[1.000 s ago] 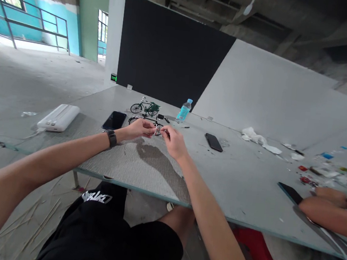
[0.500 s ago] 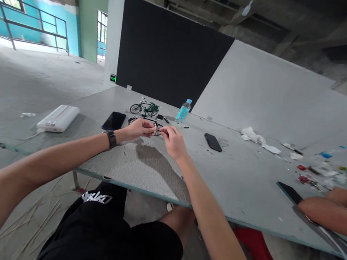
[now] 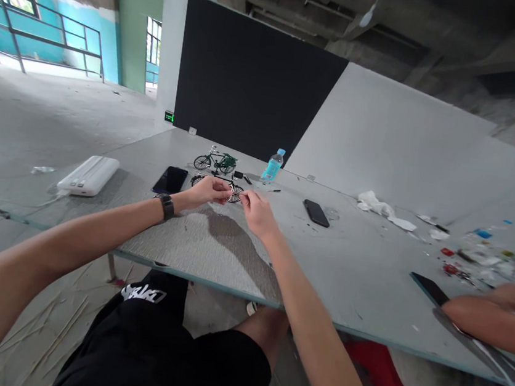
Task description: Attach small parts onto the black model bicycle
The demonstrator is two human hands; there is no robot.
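Note:
A dark model bicycle stands on the table, partly covered by my left hand. The fingers of that hand are closed on it near one wheel, with a silvery part showing at the fingertips. My right hand is pinched just right of the same wheel; whatever lies between its fingertips is too small to make out. Behind them a green model bicycle stands upright. Small black pieces lie between the green bicycle and the bottle. A dark phone rests left of my left hand.
A blue-labelled bottle stands toward the back, and another phone lies to the right. The white power bank with its cable sits at the left. Crumpled tissue is farther right. A co-worker's arm rests at the right edge.
My right fingertips have moved slightly right, leaving a small gap to my left fingers and showing more of the wheel. My left hand stays at the dark bicycle.

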